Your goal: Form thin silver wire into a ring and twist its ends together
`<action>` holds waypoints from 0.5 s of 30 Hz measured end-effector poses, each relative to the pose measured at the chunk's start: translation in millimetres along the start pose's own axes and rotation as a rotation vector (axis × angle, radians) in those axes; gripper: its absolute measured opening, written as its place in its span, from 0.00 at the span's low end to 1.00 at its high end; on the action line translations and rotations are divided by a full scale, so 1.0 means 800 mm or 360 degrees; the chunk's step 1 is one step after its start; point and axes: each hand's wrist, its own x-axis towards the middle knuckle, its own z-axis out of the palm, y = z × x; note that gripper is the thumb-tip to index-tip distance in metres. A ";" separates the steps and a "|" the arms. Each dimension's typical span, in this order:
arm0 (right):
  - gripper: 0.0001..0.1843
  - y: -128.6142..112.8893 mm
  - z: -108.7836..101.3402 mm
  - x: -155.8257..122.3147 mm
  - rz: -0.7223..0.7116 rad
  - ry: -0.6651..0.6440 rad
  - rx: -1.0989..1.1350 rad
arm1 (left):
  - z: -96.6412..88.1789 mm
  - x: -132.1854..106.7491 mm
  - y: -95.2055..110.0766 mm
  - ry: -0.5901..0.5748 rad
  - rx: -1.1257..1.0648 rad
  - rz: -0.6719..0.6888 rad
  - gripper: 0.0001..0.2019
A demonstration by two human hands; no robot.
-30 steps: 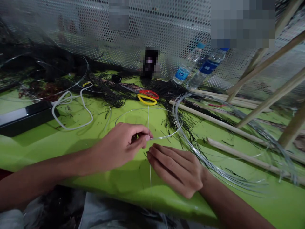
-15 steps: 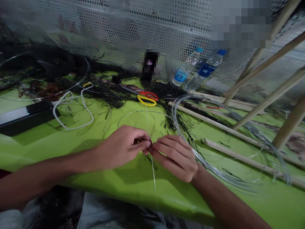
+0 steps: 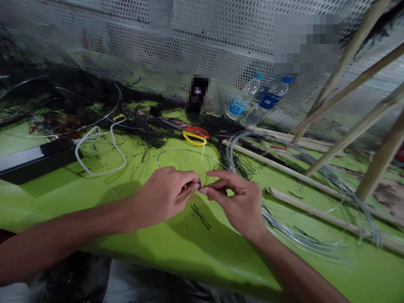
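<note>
A thin pale wire (image 3: 202, 158) stands up from between my fingertips, its upper end in front of the scissors. My left hand (image 3: 167, 193) is closed, thumb and forefinger pinching the wire low down. Close against it, my right hand (image 3: 238, 198) has its thumb and a finger pressed together at the same spot, with the forefinger stretched out above. What lies right between the fingertips is too small to make out. Both hands hover over the green table (image 3: 176, 244). Beyond them are scissors (image 3: 195, 136) with red and yellow handles. A large coil of clear wire (image 3: 284, 225) lies beside my right hand.
Black stringy fibres (image 3: 148, 130) are strewn along the back. A black box (image 3: 34, 160) and a white cord (image 3: 104, 173) lie at left. Two water bottles (image 3: 268, 101) lean against the perforated metal panel (image 3: 221, 46). Wooden sticks (image 3: 322, 214) lie and stand at right.
The wire, which earlier ran down below my hands, now points upward from them. My right hand has turned, its forefinger lifting away from the other fingers. My left hand has barely moved.
</note>
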 end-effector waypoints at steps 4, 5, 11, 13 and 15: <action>0.10 0.010 -0.005 -0.001 -0.0705 0.0059 -0.0323 | -0.009 0.003 0.003 -0.0005 -0.0257 -0.0063 0.11; 0.12 0.013 -0.007 -0.001 -0.0891 0.0008 -0.0399 | -0.010 0.004 0.004 -0.0019 -0.0326 -0.0079 0.12; 0.17 0.025 -0.017 -0.001 -0.1404 -0.0116 -0.0747 | -0.013 0.006 0.002 -0.0028 -0.0398 -0.0029 0.13; 0.18 0.024 -0.017 -0.001 -0.1409 -0.0112 -0.0797 | -0.013 0.005 0.002 -0.0032 -0.0394 -0.0014 0.12; 0.18 0.023 -0.015 0.001 -0.1330 -0.0078 -0.0767 | -0.014 0.005 0.001 -0.0035 -0.0384 0.0001 0.12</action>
